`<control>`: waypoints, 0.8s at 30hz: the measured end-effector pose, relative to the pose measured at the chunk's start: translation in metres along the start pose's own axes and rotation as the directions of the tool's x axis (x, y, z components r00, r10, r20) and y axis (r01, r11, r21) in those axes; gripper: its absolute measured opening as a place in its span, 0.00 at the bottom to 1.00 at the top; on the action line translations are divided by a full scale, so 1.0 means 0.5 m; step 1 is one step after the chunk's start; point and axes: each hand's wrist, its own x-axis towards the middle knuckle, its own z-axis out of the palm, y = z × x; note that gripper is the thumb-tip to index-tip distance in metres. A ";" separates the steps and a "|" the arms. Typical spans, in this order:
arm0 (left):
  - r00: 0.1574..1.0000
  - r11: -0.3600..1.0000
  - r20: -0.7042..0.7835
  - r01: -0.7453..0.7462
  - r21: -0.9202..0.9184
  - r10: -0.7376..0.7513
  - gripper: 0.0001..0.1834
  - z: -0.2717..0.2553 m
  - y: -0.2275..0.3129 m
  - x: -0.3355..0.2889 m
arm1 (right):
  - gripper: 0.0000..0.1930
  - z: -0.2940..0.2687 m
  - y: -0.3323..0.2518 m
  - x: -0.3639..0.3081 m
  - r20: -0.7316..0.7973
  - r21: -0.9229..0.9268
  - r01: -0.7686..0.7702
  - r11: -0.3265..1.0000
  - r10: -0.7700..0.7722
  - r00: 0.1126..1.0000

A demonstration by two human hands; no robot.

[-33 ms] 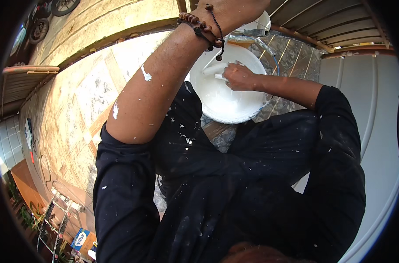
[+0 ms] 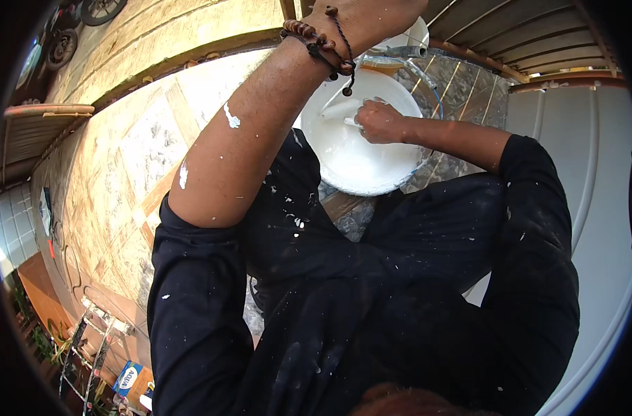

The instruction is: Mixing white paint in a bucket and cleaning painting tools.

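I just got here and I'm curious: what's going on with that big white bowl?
A person is sitting at the white bowl. Their right hand grips a white stick-like thing inside it. Their left hand is at the picture's top edge, its fingers out of view, so I can't tell what it holds.

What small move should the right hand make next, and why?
Probably a short, gentle sweep inside the white basin: the right hand is closed on a white handle-like piece over the basin's interior, where white material seems to lie. The left hand is cut off by the top edge, so its grip is unclear.
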 end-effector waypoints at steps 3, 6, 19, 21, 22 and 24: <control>1.000 1.000 -0.006 -0.016 0.002 0.016 0.13 -0.005 -0.004 0.000 | 0.15 -0.020 0.014 0.008 0.204 -0.158 0.075 0.985 -0.041 0.978; 1.000 1.000 0.011 0.013 -0.002 -0.013 0.13 -0.007 -0.006 0.001 | 0.14 -0.037 0.022 0.010 0.193 -0.448 0.248 0.859 -0.177 0.965; 1.000 1.000 -0.007 -0.011 0.002 0.011 0.13 0.005 -0.012 -0.002 | 0.16 -0.030 -0.019 -0.007 0.245 -0.071 -0.082 0.994 0.097 0.965; 0.999 1.000 0.021 0.027 0.003 -0.027 0.14 0.007 -0.011 0.002 | 0.15 -0.044 -0.027 0.004 0.201 -0.065 -0.044 0.997 0.056 0.978; 0.999 0.999 0.031 0.040 0.004 -0.040 0.14 0.008 -0.010 0.004 | 0.15 -0.053 -0.028 0.013 0.286 -0.079 -0.037 0.996 0.059 0.956; 1.000 0.999 0.015 0.000 0.041 0.000 0.15 0.006 -0.010 0.005 | 0.15 -0.067 -0.032 0.027 0.370 -0.089 -0.027 0.996 0.058 0.927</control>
